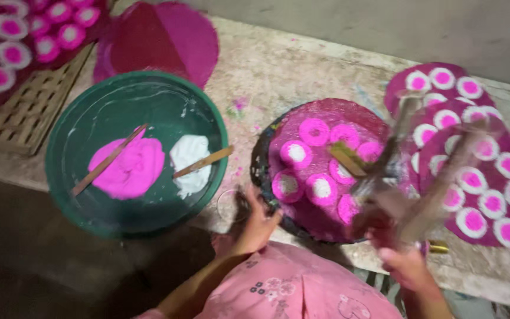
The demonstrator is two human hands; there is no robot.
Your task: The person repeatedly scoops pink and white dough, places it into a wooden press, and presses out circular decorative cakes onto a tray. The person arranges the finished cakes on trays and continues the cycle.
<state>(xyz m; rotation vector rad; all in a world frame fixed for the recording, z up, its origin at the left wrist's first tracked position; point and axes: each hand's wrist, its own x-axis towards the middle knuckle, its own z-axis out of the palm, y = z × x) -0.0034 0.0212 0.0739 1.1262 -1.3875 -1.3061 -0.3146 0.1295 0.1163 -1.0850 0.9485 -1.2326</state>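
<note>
Green basin (78, 127); magenta discs (326, 159) with pink-and-white rings.

1. Big green basin (78, 127) sits left on the stone table (290, 71), pink paste (128, 168) and white paste (190, 162) inside, a stick in each.
2. Woven bamboo tray (28, 115) just left of the basin.
3. Finished pink-and-white discs (479, 177) stacked far right of the basin.

The person wears a pink garment (302, 289) of thin, soft-looking cloth that fills the lower middle of the view. It carries a scattered floral print: a cluster of small dark flowers with rounded petals, and paler outlined blossoms further down. Both forearms are bare, with no sleeve reaching the wrists. The left hand (257, 224) and right hand (405, 266) show no ring, watch or glove; the right one is blurred.
</note>
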